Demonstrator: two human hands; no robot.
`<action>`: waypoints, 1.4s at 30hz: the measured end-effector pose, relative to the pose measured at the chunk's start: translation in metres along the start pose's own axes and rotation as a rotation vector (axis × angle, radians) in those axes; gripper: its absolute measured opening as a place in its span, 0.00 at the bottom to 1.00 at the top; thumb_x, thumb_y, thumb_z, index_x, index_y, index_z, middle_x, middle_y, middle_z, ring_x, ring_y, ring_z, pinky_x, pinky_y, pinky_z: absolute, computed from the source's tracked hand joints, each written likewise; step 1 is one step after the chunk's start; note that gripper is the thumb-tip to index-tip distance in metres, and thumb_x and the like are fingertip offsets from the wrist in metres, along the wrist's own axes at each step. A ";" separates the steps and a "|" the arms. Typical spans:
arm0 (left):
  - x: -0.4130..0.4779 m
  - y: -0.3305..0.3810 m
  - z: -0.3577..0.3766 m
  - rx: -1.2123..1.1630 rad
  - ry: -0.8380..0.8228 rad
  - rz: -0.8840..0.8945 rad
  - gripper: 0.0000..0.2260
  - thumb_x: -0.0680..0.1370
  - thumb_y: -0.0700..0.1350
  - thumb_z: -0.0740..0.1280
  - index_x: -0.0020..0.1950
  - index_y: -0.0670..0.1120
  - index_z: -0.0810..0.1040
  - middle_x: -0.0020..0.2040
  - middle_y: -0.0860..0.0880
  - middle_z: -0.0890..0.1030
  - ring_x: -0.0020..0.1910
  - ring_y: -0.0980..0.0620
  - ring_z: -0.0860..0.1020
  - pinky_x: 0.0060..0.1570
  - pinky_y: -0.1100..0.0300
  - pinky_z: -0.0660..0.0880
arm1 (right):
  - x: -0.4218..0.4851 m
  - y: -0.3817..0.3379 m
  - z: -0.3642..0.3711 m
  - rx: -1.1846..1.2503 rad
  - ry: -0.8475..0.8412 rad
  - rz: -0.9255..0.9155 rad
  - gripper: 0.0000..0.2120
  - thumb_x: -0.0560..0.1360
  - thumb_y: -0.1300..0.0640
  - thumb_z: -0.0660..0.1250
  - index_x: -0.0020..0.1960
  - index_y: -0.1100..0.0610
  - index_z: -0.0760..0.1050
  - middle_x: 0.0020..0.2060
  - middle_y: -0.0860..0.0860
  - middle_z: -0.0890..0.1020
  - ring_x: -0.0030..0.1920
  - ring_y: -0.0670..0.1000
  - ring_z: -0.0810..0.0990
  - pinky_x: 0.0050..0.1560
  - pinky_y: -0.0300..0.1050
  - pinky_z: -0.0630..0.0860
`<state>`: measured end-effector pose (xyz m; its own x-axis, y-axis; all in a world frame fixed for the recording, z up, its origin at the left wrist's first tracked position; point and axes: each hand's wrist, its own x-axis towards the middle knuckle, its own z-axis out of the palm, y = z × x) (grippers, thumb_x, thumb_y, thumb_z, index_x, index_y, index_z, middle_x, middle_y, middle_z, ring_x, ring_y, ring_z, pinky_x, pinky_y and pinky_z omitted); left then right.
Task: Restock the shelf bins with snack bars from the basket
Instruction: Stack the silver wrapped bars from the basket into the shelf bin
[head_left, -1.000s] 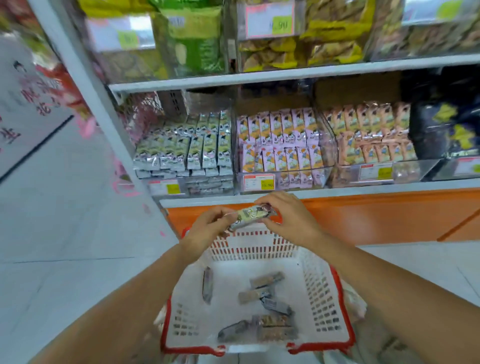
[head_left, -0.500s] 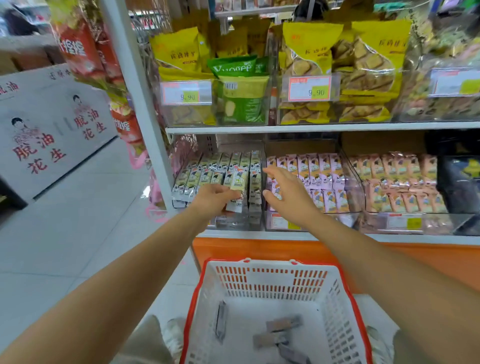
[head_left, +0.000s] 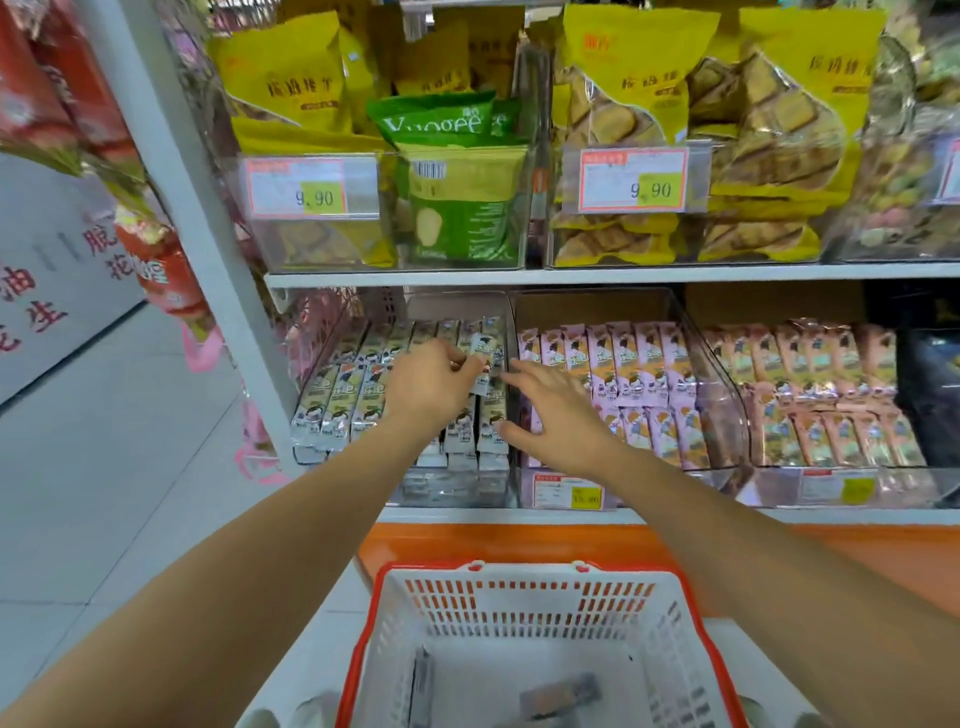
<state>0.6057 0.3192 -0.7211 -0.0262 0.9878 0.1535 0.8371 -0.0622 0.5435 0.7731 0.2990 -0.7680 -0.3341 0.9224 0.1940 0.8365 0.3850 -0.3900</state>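
My left hand (head_left: 434, 387) pinches a grey-green snack bar (head_left: 484, 358) upright over the right-hand rows of the clear shelf bin (head_left: 457, 312) that holds matching grey-green bars. Beside it my right hand (head_left: 553, 410) is spread with straight fingers, its fingertips at the divider between that bin and the pink-bar bin (head_left: 714, 395). Below, the white basket (head_left: 524, 597) with a red rim stands in front of the shelf, with two dark bars (head_left: 561, 693) visible on its floor.
An upper shelf carries clear bins of yellow (head_left: 649, 104) and green snack bags (head_left: 457, 197) with price tags. A white upright post (head_left: 208, 234) bounds the shelf on the left, red bags (head_left: 166, 270) hang off it. An orange base panel (head_left: 519, 540) runs under the lower shelf.
Both hands rose from over the basket to the lower shelf with the bar. The left hand now holds it alone at the bin's right side; the right hand has let go and spread.
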 end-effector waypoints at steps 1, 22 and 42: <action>0.000 -0.002 0.002 0.029 0.023 0.042 0.17 0.80 0.56 0.61 0.38 0.46 0.77 0.29 0.47 0.77 0.31 0.46 0.75 0.52 0.45 0.76 | 0.000 0.002 0.002 0.001 -0.001 -0.006 0.31 0.79 0.42 0.61 0.77 0.50 0.58 0.78 0.49 0.56 0.77 0.50 0.53 0.74 0.48 0.45; 0.035 -0.011 0.027 0.175 -0.014 0.242 0.21 0.79 0.52 0.66 0.72 0.53 0.70 0.63 0.45 0.78 0.64 0.40 0.70 0.64 0.48 0.67 | -0.007 0.009 0.012 0.164 -0.010 -0.029 0.34 0.79 0.41 0.61 0.79 0.51 0.53 0.79 0.46 0.51 0.77 0.47 0.52 0.76 0.55 0.54; -0.125 0.000 0.078 -0.044 0.242 0.668 0.10 0.71 0.36 0.62 0.51 0.42 0.74 0.48 0.45 0.72 0.48 0.46 0.69 0.47 0.55 0.65 | -0.130 0.052 0.008 0.182 0.343 -0.065 0.12 0.78 0.57 0.59 0.47 0.59 0.80 0.41 0.51 0.81 0.41 0.50 0.78 0.42 0.47 0.76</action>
<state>0.6519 0.2070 -0.8043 0.3604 0.6773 0.6414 0.6934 -0.6544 0.3014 0.8566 0.1991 -0.8209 -0.1932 0.8434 0.5013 0.7171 0.4701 -0.5146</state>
